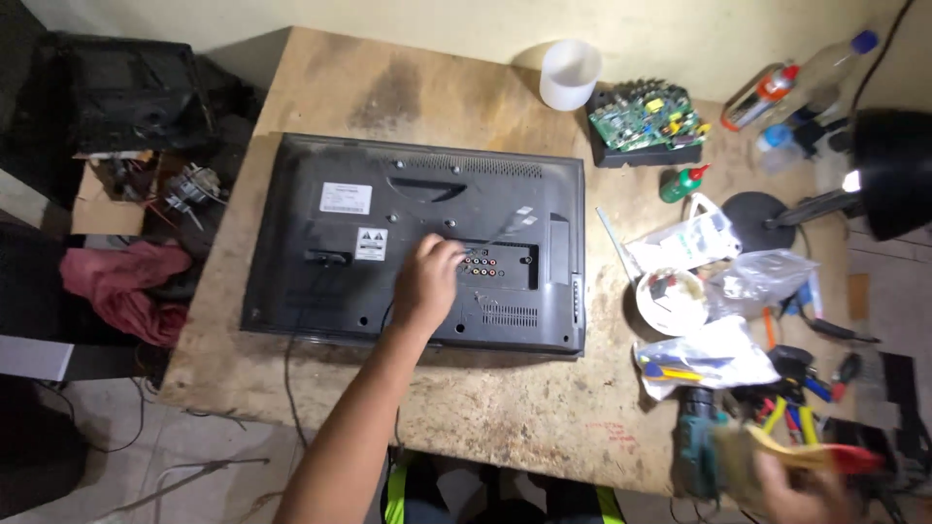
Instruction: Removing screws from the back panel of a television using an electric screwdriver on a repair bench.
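A black flat television [330, 281] lies face down on the wooden table [505, 408], its back cover up. My left hand [425, 283] reaches across it, with bent fingers touching the back cover just left of the recessed panel of coloured sockets [482, 263]. Whether those fingers pinch anything is hidden. At the bottom right edge, my right hand [801, 490] is blurred and closed around a tool with yellow and red handles [796, 454]. It hovers by a teal power drill [694, 456].
To the right of the television lie plastic bags [714, 354], a small white bowl [670, 303], pliers and screwdrivers [801, 398]. A white cup [569, 74], a green circuit board [649, 116], bottles [777, 87] and a black desk lamp [888, 170] stand at the back. Left of the table are boxes and a red cloth [121, 281].
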